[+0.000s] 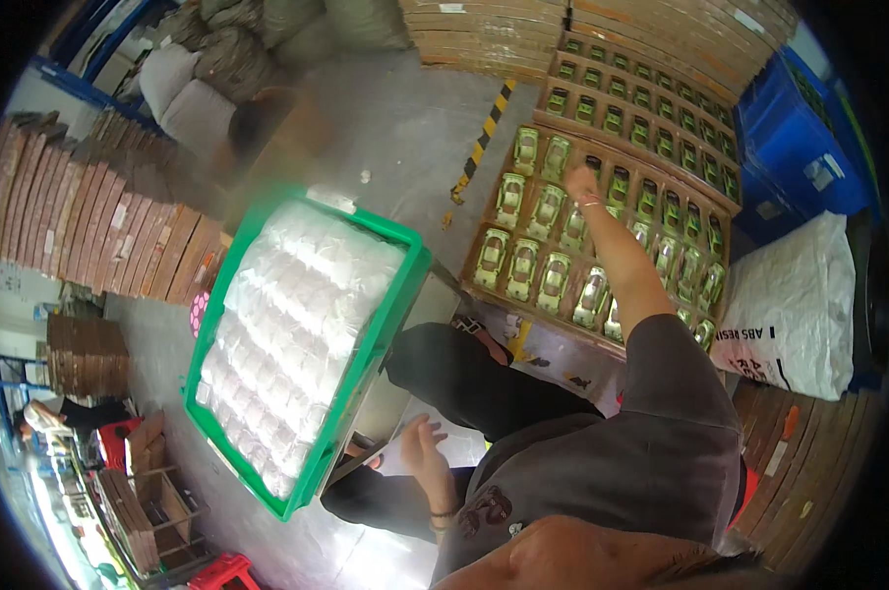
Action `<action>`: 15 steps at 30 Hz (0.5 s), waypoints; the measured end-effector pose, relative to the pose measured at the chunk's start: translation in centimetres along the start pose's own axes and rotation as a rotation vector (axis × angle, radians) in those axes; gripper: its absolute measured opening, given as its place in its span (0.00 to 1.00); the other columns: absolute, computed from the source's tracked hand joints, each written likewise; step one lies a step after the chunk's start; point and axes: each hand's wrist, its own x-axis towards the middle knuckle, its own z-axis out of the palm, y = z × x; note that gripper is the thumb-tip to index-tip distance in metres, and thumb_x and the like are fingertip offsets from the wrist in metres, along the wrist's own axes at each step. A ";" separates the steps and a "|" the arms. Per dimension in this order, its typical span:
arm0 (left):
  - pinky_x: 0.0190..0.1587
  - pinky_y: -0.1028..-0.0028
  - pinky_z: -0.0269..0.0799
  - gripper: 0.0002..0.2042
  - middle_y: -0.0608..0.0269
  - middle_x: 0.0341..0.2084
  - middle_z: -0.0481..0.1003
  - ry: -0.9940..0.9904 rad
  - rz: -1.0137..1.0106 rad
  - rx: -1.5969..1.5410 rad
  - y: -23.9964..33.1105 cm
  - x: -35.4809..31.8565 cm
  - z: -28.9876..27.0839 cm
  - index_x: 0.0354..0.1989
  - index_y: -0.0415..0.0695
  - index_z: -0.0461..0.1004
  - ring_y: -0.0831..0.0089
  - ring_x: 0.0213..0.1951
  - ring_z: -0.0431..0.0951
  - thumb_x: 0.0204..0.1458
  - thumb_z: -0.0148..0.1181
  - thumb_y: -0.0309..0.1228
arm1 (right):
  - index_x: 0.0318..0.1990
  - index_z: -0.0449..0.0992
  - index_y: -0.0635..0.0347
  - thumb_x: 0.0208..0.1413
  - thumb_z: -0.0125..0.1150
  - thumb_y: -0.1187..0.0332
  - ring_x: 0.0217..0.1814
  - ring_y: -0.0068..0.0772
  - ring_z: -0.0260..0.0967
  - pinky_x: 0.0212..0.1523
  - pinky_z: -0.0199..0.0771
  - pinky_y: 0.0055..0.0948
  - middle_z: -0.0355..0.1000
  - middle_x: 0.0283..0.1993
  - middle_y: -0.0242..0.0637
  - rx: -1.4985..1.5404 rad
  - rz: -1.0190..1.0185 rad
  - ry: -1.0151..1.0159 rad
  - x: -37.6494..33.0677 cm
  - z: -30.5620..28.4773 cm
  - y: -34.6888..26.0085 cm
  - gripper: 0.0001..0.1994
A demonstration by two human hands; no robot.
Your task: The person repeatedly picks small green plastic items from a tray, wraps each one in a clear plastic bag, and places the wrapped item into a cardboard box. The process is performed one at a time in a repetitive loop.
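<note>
My right hand (582,184) reaches out over a shallow brown tray (476,278) filled with rows of small green toy cars (525,267). Its fingers are closed at a dark-windowed toy car (593,163) near the tray's far edge; the fingertips are partly hidden. Some cars look paler, others have dark windows. Close to my body, my left hand (426,454) is raised above my lap, fingers apart and holding nothing. Left of my knees stands a green crate (417,258) packed with rows of items in clear, shiny plastic (285,334).
Behind the tray are more trays of green cars (651,93). To the right stand blue bins (794,147) and a white sack (794,305). Stacked brown boards (90,211) line the left. A blurred person (267,123) is beyond the crate; red stools (223,570) stand lower left.
</note>
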 end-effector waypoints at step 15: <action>0.37 0.75 0.72 0.09 0.59 0.38 0.75 0.078 0.042 -0.126 0.9 -0.4 -2.2 0.41 0.34 0.74 0.74 0.36 0.76 0.58 0.51 0.26 | 0.43 0.76 0.63 0.52 0.59 0.74 0.44 0.42 0.72 0.45 0.69 0.36 0.75 0.42 0.46 0.437 -0.712 0.474 -9.0 -10.7 -6.9 0.10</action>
